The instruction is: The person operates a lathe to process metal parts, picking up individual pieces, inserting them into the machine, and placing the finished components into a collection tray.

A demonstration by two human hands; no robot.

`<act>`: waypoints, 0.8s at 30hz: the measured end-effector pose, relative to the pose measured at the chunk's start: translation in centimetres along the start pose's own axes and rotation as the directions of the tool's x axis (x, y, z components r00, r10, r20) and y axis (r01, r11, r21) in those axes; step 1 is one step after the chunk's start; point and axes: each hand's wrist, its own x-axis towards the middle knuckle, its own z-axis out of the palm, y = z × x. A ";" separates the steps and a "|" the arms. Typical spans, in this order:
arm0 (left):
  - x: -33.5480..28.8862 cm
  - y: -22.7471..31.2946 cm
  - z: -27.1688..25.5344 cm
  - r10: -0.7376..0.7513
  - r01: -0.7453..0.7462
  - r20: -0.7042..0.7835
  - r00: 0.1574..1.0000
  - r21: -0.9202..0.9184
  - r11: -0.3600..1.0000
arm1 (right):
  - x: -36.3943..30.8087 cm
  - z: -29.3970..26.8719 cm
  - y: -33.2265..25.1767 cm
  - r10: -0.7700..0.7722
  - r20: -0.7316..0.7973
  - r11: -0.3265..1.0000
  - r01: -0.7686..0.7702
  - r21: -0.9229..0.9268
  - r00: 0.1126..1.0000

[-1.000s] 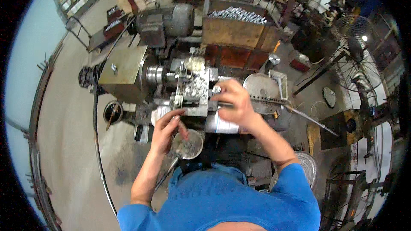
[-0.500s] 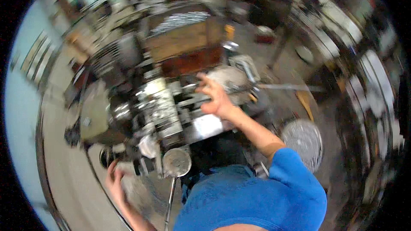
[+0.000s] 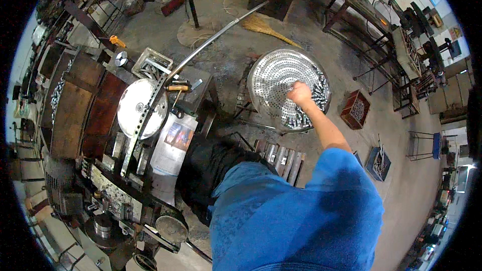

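Observation:
My right hand (image 3: 299, 94) is stretched out over a large round metal tray (image 3: 266, 73) full of small holes. Its fingers are drawn together, and what they hold, if anything, is hidden. Short shiny metal pins (image 3: 321, 83) stand and lie in the tray along its right side, with more pins at its lower edge, close to my wrist. My left hand is out of the picture.
On the left stands a lathe-like machine (image 3: 108, 190) with a white disc (image 3: 138, 108), a paper sheet (image 3: 173, 145) and a long slanting bar (image 3: 206, 42). A reddish box of small parts (image 3: 356, 109), a blue bin (image 3: 378, 163) and a straw broom (image 3: 266, 27) are on the floor.
My view has swung to the right. My right hand, spread above the machine before, is now closed over the round tray. My left hand has gone out of view.

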 end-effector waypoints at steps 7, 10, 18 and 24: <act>0.6 -1.1 -0.2 -0.102 0.103 -0.044 0.994 0.004 0.995 | 7.3 0.3 9.1 0.256 -0.047 0.961 -0.260 -0.097 0.965; 0.9 -2.1 -1.4 -0.151 0.151 -0.087 0.985 -0.007 0.989 | 9.1 0.1 9.6 0.261 -0.042 0.954 -0.265 -0.138 0.964; 7.2 -9.3 -14.7 -0.437 0.387 -0.177 0.882 -0.257 0.886 | 16.1 6.2 16.0 -0.086 0.010 0.991 0.087 -0.101 0.996; 4.6 -8.8 -9.6 -0.204 0.177 -0.099 0.974 -0.231 0.957 | 18.4 6.2 18.1 -0.147 -0.008 0.911 0.132 -0.390 0.989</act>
